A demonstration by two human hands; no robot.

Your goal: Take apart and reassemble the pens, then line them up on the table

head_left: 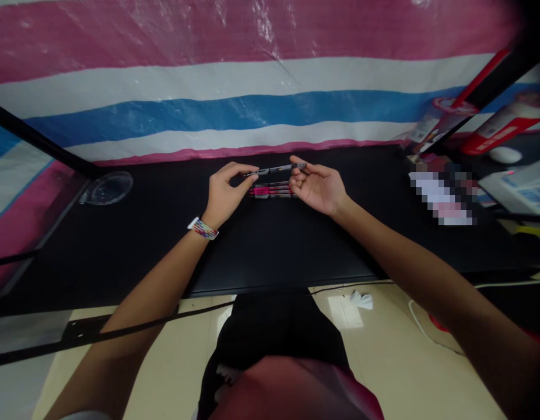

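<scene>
A slim dark pen (274, 169) is held level above the black tabletop (270, 251), stretched between both hands. My left hand (224, 189), with a multicoloured band on its wrist, pinches one end between thumb and fingertips. At the other end, my right hand (320, 188) has its fingertips closed on the pen, palm turned partly up. Just below the held pen lie several pens (272, 190) side by side, some with pink grips; their right ends are partly hidden by my right fingers.
A clear plastic lid (108, 188) lies at the left. On the right stand a see-through cup (445, 119) and a red and white container (501, 125), near a white box-like device (519, 189). A striped sheet (235, 116) hangs behind. A cable (200, 309) runs along the table's front.
</scene>
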